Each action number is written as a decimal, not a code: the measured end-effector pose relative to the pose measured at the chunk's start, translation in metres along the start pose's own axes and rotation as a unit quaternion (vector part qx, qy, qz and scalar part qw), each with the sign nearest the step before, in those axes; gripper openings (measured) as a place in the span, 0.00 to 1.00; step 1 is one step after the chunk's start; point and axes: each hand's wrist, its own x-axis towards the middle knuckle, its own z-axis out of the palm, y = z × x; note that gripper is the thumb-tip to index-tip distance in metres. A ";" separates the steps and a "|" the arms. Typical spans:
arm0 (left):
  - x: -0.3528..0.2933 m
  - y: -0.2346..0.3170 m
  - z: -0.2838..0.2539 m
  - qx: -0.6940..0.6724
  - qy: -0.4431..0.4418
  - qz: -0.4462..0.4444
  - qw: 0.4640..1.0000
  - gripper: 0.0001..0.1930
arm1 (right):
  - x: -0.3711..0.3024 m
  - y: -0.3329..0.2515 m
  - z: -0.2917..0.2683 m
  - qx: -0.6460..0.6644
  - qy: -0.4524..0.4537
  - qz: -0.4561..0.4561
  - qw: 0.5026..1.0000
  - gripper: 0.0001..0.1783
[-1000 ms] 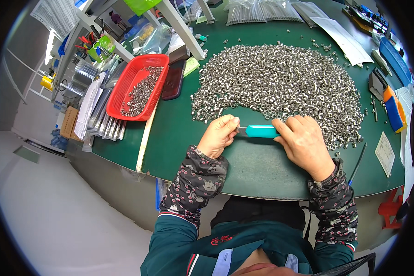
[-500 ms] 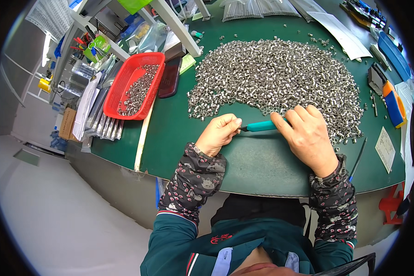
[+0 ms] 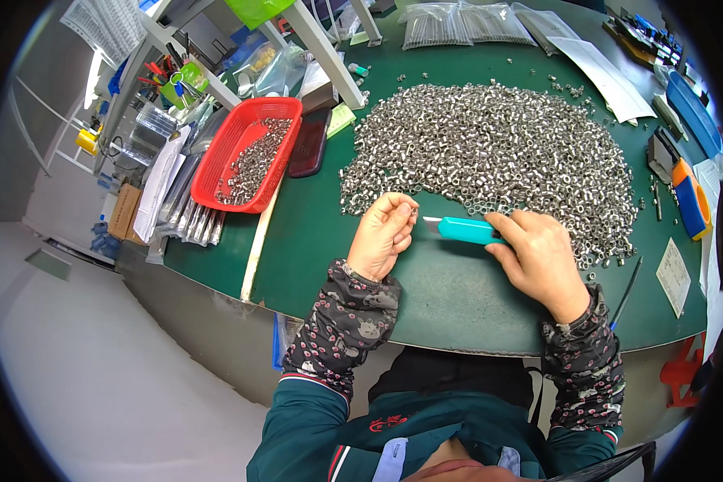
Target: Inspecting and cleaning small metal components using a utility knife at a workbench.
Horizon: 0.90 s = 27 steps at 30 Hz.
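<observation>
My right hand (image 3: 538, 261) grips a teal utility knife (image 3: 467, 230), its blade pointing left. Close to the blade tip, my left hand (image 3: 384, 233) pinches a small metal ring (image 3: 414, 212) between thumb and finger, mostly covered by the fingertips. A narrow gap separates the blade from those fingertips. Just beyond both hands spreads a large pile of small silver metal rings (image 3: 490, 145) on the green tabletop (image 3: 458, 301).
Left of the pile stands a red plastic basket (image 3: 203, 181) holding more rings, beside a dark phone (image 3: 309, 145). To the right lie an orange-and-blue tool (image 3: 691, 201), a paper card (image 3: 673, 277) and a pen (image 3: 628, 289). Plastic bags (image 3: 466, 26) lie at the back.
The knife has drawn back to the right from my left fingertips and turned so its flat side shows. My right hand has moved slightly lower. The view has shifted a little.
</observation>
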 end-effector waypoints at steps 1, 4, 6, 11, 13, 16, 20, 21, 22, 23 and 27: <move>0.000 0.000 0.000 -0.008 0.003 0.003 1.000 0.06 | 0.000 0.000 0.002 -0.001 0.001 -0.002 1.000 0.16; 0.000 0.000 0.001 -0.025 0.007 0.009 1.000 0.05 | 0.000 -0.003 0.002 0.072 -0.049 0.066 0.994 0.14; 0.001 -0.001 0.001 -0.020 0.007 0.009 1.000 0.05 | -0.001 -0.002 0.005 0.095 -0.054 0.071 0.991 0.14; 0.001 -0.002 0.001 -0.056 -0.027 0.010 0.998 0.05 | -0.001 0.000 0.009 0.150 -0.078 0.088 0.982 0.14; 0.001 -0.003 0.001 -0.068 -0.045 0.008 0.997 0.05 | -0.001 0.000 0.010 0.192 -0.089 0.101 0.972 0.14; 0.001 -0.004 0.001 -0.062 -0.040 0.008 0.997 0.05 | 0.001 0.000 0.010 0.229 -0.119 0.119 0.959 0.13; 0.001 -0.005 0.000 -0.057 -0.038 0.026 0.997 0.04 | 0.001 0.001 0.011 0.264 -0.149 0.148 0.941 0.13; 0.000 -0.005 0.000 -0.054 -0.032 0.028 0.998 0.04 | 0.001 0.001 0.012 0.264 -0.143 0.147 0.943 0.13; 0.000 -0.005 0.000 -0.054 -0.032 0.027 0.998 0.04 | 0.000 0.001 0.012 0.263 -0.137 0.147 0.944 0.13; 0.000 -0.005 -0.001 -0.052 -0.029 0.024 0.998 0.04 | 0.000 0.000 0.012 0.263 -0.137 0.147 0.944 0.13; -0.001 -0.004 -0.002 -0.047 -0.019 0.002 0.999 0.05 | 0.000 -0.002 0.012 0.201 -0.121 0.122 0.965 0.13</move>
